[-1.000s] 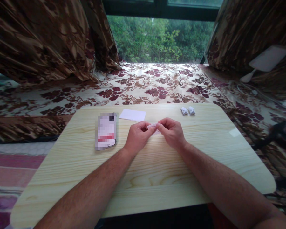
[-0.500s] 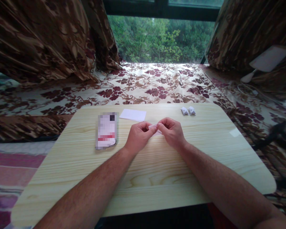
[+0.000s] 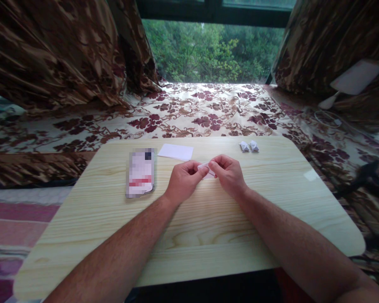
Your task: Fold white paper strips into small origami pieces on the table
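Between my two hands is a small piece of folded white paper (image 3: pixel 206 168), held just above the table. My left hand (image 3: pixel 185 180) pinches its left side, thumb on top. On the right side, my right hand (image 3: pixel 228 173) grips it between thumb and fingers. The fingertips hide much of the paper, so its folds cannot be made out. Beyond my left hand lies a flat stack of white paper (image 3: pixel 176 152). Two small folded white paper shapes (image 3: pixel 249 146) sit side by side at the far right of the table.
A phone-shaped object (image 3: pixel 140 172), blurred by pixels, lies on the left of the wood-grain table (image 3: pixel 205 235). Behind the table is a ledge with a floral cloth (image 3: pixel 205 109), beneath a window. A white lamp (image 3: pixel 355 78) stands at the right.
My right thumb and fingers have shifted slightly on the paper, and a little more of it shows between the hands. Nothing else has visibly moved.
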### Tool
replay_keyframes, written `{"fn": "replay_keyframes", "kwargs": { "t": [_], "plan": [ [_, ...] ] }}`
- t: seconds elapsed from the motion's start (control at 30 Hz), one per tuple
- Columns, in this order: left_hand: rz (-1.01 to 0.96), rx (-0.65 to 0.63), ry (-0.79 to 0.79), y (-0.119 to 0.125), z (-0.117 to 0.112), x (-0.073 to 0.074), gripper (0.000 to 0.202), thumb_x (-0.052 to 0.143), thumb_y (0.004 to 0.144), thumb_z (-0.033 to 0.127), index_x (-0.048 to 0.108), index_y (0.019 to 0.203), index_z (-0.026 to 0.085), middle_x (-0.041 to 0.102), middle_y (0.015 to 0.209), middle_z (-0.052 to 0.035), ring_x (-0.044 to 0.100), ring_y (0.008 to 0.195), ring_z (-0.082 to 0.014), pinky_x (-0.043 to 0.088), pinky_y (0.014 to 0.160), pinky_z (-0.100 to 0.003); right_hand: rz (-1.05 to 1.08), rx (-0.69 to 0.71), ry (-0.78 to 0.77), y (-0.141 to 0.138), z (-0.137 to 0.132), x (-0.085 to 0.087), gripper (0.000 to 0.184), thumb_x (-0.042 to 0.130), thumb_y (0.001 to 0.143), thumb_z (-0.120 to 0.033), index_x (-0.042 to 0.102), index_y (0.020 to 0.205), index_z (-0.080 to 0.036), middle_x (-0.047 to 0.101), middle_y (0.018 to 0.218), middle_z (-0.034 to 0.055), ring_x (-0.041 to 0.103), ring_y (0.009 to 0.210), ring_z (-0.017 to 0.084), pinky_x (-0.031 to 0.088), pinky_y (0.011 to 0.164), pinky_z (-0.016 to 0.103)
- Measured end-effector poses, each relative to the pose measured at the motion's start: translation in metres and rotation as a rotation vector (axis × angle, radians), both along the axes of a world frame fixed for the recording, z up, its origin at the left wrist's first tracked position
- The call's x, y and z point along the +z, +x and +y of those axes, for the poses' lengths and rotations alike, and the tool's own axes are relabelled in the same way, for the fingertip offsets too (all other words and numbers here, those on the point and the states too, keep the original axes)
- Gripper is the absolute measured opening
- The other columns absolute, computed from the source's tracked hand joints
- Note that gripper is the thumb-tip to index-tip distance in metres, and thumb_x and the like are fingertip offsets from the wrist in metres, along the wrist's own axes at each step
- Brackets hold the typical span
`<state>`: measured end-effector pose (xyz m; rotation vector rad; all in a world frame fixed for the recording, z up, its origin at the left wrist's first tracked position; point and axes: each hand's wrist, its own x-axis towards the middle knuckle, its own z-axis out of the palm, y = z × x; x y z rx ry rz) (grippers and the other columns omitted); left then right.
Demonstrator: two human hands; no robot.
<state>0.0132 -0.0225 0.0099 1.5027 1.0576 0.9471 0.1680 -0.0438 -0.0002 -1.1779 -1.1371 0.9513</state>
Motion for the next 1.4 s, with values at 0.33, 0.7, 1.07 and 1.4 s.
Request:
{"fn": "replay_keyframes", "kwargs": {
  "t": [0.33,0.7,1.07,1.4],
  "plan": [
    [0.020,0.037,0.024,-0.0004,-0.0001,0.0081,0.028,0.069,0.078,0.041,0.069,0.067,0.015,0.053,0.053,0.0020,0.040,0.049,-0.0088,0.030,0.047,-0.023,-0.061,0.014,0.026,-0.0017,-0.0023,0.0038,0.023,0.066,0.080,-0.036,0.059,0.070,-0.017,0.053,0.058,-0.0033,0.046,0.052,0.010,0.037,0.049,0.023],
    [0.027,0.042,0.034,-0.0008,0.0014,0.0056,0.028,0.068,0.078,0.039,0.064,0.063,0.016,0.050,0.052,0.0036,0.040,0.050,-0.0087,0.031,0.049,-0.023,-0.164,0.009,0.038,-0.0025,-0.0022,-0.0004,0.017,0.062,0.080,-0.031,0.058,0.069,-0.018,0.049,0.057,-0.0042,0.043,0.051,0.010,0.033,0.047,0.023],
    [0.013,0.051,0.016,-0.0002,0.0012,0.0052,0.026,0.068,0.078,0.036,0.063,0.063,0.016,0.049,0.052,0.0039,0.038,0.050,-0.0082,0.030,0.049,-0.023,-0.149,0.011,0.038,-0.0029,-0.0041,0.0051,0.015,0.062,0.078,-0.026,0.059,0.067,-0.018,0.050,0.054,-0.0044,0.042,0.050,0.009,0.031,0.046,0.023],
    [0.050,0.016,0.034,-0.0010,0.0023,0.0044,0.028,0.067,0.079,0.038,0.063,0.065,0.015,0.049,0.054,0.0037,0.038,0.051,-0.0080,0.031,0.050,-0.022,-0.122,0.004,0.009,0.0000,-0.0019,0.0028,0.017,0.065,0.076,-0.028,0.059,0.064,-0.017,0.050,0.052,-0.0045,0.041,0.049,0.009,0.030,0.045,0.023]
  ]
}}
